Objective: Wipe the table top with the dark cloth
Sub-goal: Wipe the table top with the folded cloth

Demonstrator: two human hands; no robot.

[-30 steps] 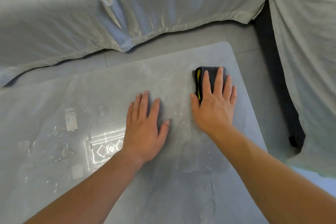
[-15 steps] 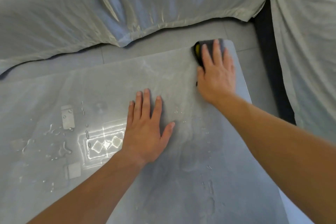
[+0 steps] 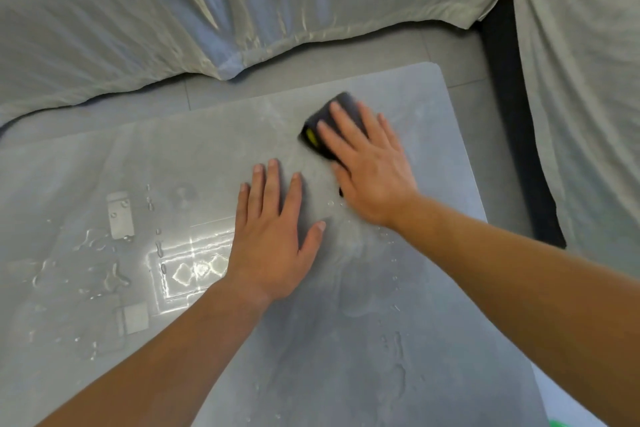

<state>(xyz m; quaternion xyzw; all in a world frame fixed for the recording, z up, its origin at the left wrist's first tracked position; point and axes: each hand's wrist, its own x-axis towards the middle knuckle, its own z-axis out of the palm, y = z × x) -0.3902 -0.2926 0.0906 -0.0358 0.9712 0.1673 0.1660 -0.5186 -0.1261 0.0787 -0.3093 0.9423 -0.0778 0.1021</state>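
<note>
The grey table top (image 3: 398, 340) fills the lower part of the head view. A folded dark cloth (image 3: 323, 121) with a yellow edge lies on its far right part. My right hand (image 3: 370, 166) presses flat on the cloth with straight fingers and covers most of it; the hand is blurred. Just left of it, my left hand (image 3: 277, 236) rests flat on the bare table, fingers spread and holding nothing.
Water drops and puddles (image 3: 104, 274) lie on the left part of the table, with bright reflections. A sofa under a pale sheet (image 3: 242, 3) runs along the far side and a second covered seat (image 3: 585, 114) stands at the right. Grey floor tiles (image 3: 346, 59) lie between.
My right hand pushed the cloth up to the far right corner of the table, then drew it back toward me and to the left. My left hand stayed flat in place.
</note>
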